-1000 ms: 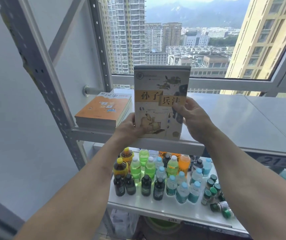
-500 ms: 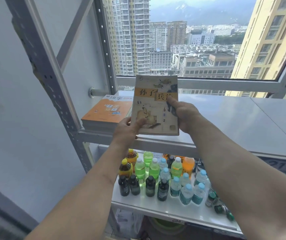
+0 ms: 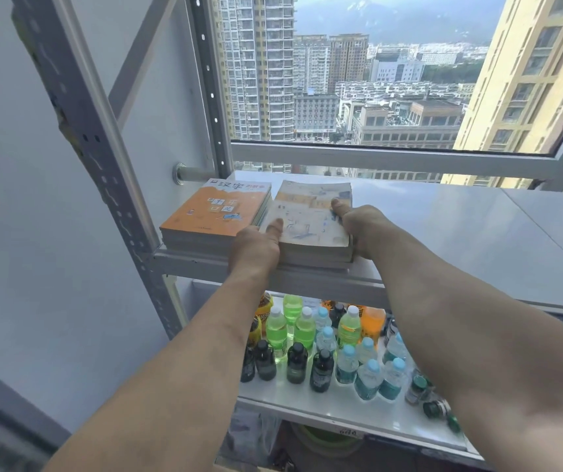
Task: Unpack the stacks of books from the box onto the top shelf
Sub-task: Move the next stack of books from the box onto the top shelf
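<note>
**Both hands on the book stack at the shelf's front edge**

Our left hand [image 3: 256, 245] and right hand [image 3: 363, 223] grip the pale book stack [image 3: 310, 226] from either side, thumbs on its cover. It lies flat on the top shelf [image 3: 460, 233] near the front-left corner, just beside the orange-covered stack [image 3: 215, 212]. Bottles [image 3: 324, 342] crowd the lower shelf.

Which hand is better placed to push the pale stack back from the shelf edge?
Probably the left hand: it sits at the pale stack's near corner by the shelf edge. The right hand grips the far side.
</note>
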